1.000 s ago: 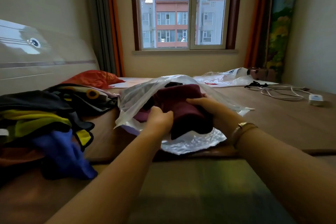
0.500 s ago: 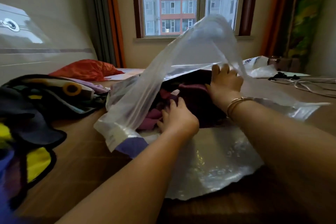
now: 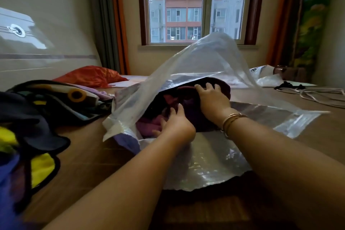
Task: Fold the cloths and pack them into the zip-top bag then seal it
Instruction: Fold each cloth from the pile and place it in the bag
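Note:
A large clear zip-top bag [image 3: 201, 61] lies on the wooden surface with its mouth toward me and its upper sheet billowed high. Inside sits a dark maroon folded cloth [image 3: 192, 104] on top of pink and purple cloths [image 3: 149, 127]. Both my hands are inside the bag's mouth. My left hand [image 3: 177, 123] grips the near edge of the maroon cloth. My right hand [image 3: 211, 97], with bangles on its wrist, lies over the top of the same cloth, fingers spread and bent on it. The bag's zip strip [image 3: 302, 119] lies flat to the right.
A heap of dark, yellow and blue cloths [image 3: 33, 117] sits at the left. An orange cloth [image 3: 89, 76] lies behind it. White cables [image 3: 313, 95] and another plastic bag [image 3: 265, 78] are at the far right. A window and wall stand beyond.
One second ago both hands held the maroon cloth at the bag's opening. Since then they have pushed it deeper inside, and the bag's top sheet has lifted up high.

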### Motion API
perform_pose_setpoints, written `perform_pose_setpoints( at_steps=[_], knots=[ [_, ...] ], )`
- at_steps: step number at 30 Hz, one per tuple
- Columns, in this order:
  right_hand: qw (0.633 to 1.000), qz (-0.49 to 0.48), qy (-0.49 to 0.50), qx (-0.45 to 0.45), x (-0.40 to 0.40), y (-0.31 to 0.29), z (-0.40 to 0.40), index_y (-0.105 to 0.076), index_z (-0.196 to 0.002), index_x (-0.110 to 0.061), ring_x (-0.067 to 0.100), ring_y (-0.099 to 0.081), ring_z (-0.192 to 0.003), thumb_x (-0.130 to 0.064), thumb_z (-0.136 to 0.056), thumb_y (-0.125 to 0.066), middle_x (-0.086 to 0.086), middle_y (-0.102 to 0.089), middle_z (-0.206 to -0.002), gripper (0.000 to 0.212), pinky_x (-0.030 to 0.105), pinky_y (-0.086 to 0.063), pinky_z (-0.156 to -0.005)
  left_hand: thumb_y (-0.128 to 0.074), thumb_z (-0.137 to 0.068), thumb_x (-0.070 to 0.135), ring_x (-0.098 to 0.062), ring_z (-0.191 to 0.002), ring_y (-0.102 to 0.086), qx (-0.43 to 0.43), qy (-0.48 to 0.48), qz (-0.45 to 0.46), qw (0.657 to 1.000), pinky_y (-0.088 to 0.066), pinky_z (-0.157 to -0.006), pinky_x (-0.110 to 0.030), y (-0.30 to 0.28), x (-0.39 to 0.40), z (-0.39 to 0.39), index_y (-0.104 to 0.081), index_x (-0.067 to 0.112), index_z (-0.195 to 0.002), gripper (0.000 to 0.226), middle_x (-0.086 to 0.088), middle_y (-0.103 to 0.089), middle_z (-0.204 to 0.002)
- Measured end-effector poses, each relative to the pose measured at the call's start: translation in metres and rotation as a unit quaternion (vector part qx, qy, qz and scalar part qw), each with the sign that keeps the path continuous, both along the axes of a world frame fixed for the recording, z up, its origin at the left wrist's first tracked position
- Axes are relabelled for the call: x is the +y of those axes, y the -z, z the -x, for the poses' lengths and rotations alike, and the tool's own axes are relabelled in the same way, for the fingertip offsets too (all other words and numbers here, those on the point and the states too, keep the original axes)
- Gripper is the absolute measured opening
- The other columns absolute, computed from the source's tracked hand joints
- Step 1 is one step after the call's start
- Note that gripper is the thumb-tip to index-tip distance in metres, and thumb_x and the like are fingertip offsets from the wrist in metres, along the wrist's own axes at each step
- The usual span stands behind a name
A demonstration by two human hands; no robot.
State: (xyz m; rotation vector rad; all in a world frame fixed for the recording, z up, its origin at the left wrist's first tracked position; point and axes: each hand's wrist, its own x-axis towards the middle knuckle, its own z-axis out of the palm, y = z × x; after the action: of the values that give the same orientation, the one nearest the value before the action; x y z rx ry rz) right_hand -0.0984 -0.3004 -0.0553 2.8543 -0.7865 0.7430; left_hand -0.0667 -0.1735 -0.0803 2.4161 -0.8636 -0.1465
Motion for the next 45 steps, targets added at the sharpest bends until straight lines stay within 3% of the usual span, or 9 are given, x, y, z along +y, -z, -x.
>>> perform_pose_setpoints(
  at_steps=[5, 17, 21, 24, 27, 31, 33, 40, 45],
  knots=[
    [0.992, -0.111, -0.016, 0.064, -0.030, 0.007, -0.028, -0.022, -0.148, -0.034, 0.040, -0.027, -0.135, -0.033, -0.092, -0.040, 0.013, -0.032, -0.148, 0.058, 0.053, -0.033, -0.107, -0.037, -0.101, 0.031, -0.029, -0.139, -0.032, -0.019, 0.105, -0.214, 0.971, -0.027, -0.111, -0.035, 0.023, 0.016, -0.002, -0.020, 0.016, -0.151, 0.056, -0.013, -0.027, -0.155],
    [0.979, -0.153, -0.061, 0.121, 0.015, 0.005, 0.019, 0.007, -0.151, -0.036, 0.030, -0.001, -0.147, -0.039, -0.093, -0.045, 0.003, 0.013, -0.160, 0.078, 0.044, -0.022, -0.113, -0.024, -0.102, 0.040, -0.031, -0.147, 0.002, -0.013, 0.104, -0.309, 0.945, -0.006, -0.118, -0.052, 0.029, 0.058, 0.017, -0.002, 0.027, -0.153, 0.057, -0.004, 0.004, -0.161],
    [0.981, -0.142, -0.072, 0.107, 0.051, 0.012, 0.062, 0.001, -0.151, -0.037, 0.027, 0.009, -0.147, -0.031, -0.092, -0.046, 0.002, 0.009, -0.161, 0.076, 0.056, -0.018, -0.115, -0.034, -0.101, 0.027, -0.028, -0.144, -0.020, -0.040, 0.090, -0.183, 0.978, -0.019, -0.117, -0.048, 0.016, 0.093, 0.060, -0.018, 0.027, -0.152, 0.053, -0.006, -0.022, -0.157],
    [0.979, -0.159, -0.105, 0.067, 0.092, 0.015, 0.096, -0.024, -0.149, -0.023, 0.029, -0.011, -0.146, -0.028, -0.092, -0.048, 0.009, -0.014, -0.158, 0.062, 0.048, -0.028, -0.112, -0.041, -0.099, 0.018, -0.021, -0.130, -0.042, -0.082, 0.090, -0.006, 0.993, -0.035, -0.107, -0.033, 0.004, 0.127, 0.102, -0.042, 0.019, -0.141, 0.042, -0.006, -0.043, -0.143],
    [0.977, -0.157, -0.135, -0.044, 0.140, 0.020, 0.128, -0.052, -0.122, -0.011, 0.028, -0.048, -0.112, -0.022, -0.090, -0.050, 0.011, -0.049, -0.125, 0.034, 0.037, -0.045, -0.088, -0.043, -0.095, 0.012, -0.013, -0.097, -0.061, -0.071, 0.046, 0.146, 0.986, -0.050, -0.083, -0.029, -0.002, 0.168, 0.140, -0.060, 0.023, -0.121, 0.032, 0.001, -0.062, -0.119],
    [0.954, -0.137, -0.201, -0.175, 0.212, 0.024, 0.158, -0.053, -0.084, -0.013, 0.020, -0.050, -0.080, -0.015, -0.085, -0.054, 0.003, -0.051, -0.087, 0.002, 0.030, -0.042, -0.066, -0.047, -0.089, 0.002, -0.004, -0.076, -0.059, -0.049, -0.033, 0.221, 0.974, -0.048, -0.062, -0.015, -0.001, 0.226, 0.158, -0.067, 0.023, -0.094, 0.030, 0.004, -0.067, -0.093],
    [0.938, -0.162, -0.242, -0.187, 0.247, 0.026, 0.166, -0.049, -0.078, -0.016, 0.016, -0.050, -0.071, -0.013, -0.085, -0.055, 0.000, -0.051, -0.079, 0.009, 0.031, -0.044, -0.063, -0.048, -0.086, 0.000, -0.003, -0.072, -0.054, -0.055, -0.084, 0.215, 0.972, -0.039, -0.054, -0.012, 0.003, 0.258, 0.155, -0.066, 0.023, -0.087, 0.029, 0.004, -0.063, -0.088],
    [0.880, -0.366, -0.274, -0.129, 0.320, 0.035, 0.164, -0.063, -0.087, -0.009, 0.021, -0.063, -0.075, -0.014, -0.088, -0.052, 0.007, -0.066, -0.081, 0.011, 0.036, -0.051, -0.068, -0.058, -0.087, 0.014, -0.034, -0.127, -0.030, -0.007, -0.256, 0.084, 0.963, -0.030, -0.107, -0.035, 0.030, 0.342, 0.125, -0.061, 0.030, -0.106, 0.025, -0.007, -0.020, -0.148],
    [0.813, -0.525, -0.232, -0.100, 0.328, 0.046, 0.150, -0.060, -0.096, -0.010, 0.016, -0.063, -0.074, -0.014, -0.093, -0.049, 0.006, -0.065, -0.090, 0.012, 0.029, -0.050, -0.064, -0.057, -0.091, 0.004, -0.027, -0.127, -0.046, 0.148, -0.162, 0.210, 0.953, -0.036, -0.100, -0.028, 0.029, 0.350, 0.122, -0.056, 0.005, -0.130, 0.038, -0.016, -0.049, -0.138]
  ],
)
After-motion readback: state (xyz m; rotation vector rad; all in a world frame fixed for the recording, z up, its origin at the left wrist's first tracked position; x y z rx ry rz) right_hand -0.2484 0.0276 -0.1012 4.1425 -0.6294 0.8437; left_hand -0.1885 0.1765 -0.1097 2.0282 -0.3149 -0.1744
